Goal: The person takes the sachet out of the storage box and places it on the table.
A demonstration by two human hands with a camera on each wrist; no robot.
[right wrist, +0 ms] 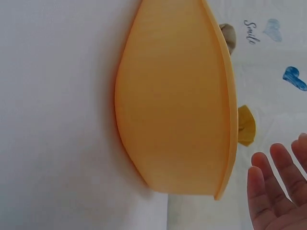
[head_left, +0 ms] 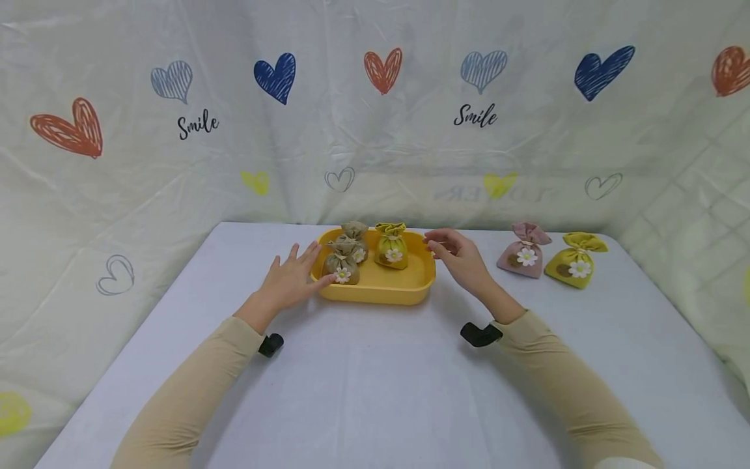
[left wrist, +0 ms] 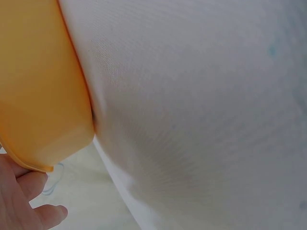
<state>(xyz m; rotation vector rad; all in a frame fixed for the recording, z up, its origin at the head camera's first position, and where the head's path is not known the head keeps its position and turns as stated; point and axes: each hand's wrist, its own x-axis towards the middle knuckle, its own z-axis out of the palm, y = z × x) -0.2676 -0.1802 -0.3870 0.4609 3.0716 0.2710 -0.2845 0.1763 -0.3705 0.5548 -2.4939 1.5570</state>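
Observation:
A yellow plastic tray [head_left: 375, 295] holds two grey-brown drawstring pouches, a front one [head_left: 342, 266] and one behind it [head_left: 355, 229], plus a yellow-green pouch [head_left: 390, 251]. White flowers decorate the pouches. My left hand [head_left: 287, 280] rests at the tray's left rim with fingers spread, its thumb near the front grey-brown pouch. In the left wrist view, fingers [left wrist: 31, 184] touch the rim from outside. My right hand [head_left: 459, 255] is by the right rim, fingers loosely bent and holding nothing. The right wrist view shows those fingers [right wrist: 278, 184] apart from the tray wall.
Right of the tray, a pink pouch [head_left: 521, 254] and another yellow-green pouch [head_left: 575, 262] lean side by side on the white table [head_left: 363, 378]. Behind the table's back edge hangs a pale curtain [head_left: 328, 143] printed with hearts. Dark wrist mounts sit under both sleeves.

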